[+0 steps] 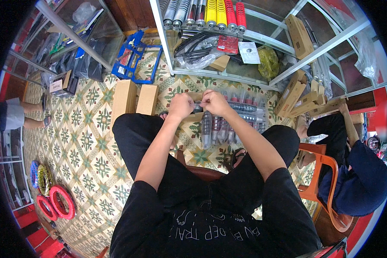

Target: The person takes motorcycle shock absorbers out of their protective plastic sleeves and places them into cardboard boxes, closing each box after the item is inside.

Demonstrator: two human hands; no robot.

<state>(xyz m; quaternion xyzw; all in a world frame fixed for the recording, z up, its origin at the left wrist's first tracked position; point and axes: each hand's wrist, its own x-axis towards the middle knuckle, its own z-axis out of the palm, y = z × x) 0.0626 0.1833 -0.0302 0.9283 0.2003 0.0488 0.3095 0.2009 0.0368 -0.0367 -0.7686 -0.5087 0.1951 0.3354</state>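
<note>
Cream-and-green tiles (90, 142) cover the floor. Ahead stands a glass cabinet (228, 78); at right, a person (357, 185) in dark blue is beside an orange chair (329, 172). Wrapped shocks (245, 107) lie together on the tiles, just ahead of the right knee. Two brown cartons (147, 99) stand by the left knee. Close together above more cardboard (191, 117), left of most of those shocks, the left hand (180, 106) is curled tight and the right hand (215, 102) has its fingertips pressed together; what they pinch, I cannot tell.
</note>
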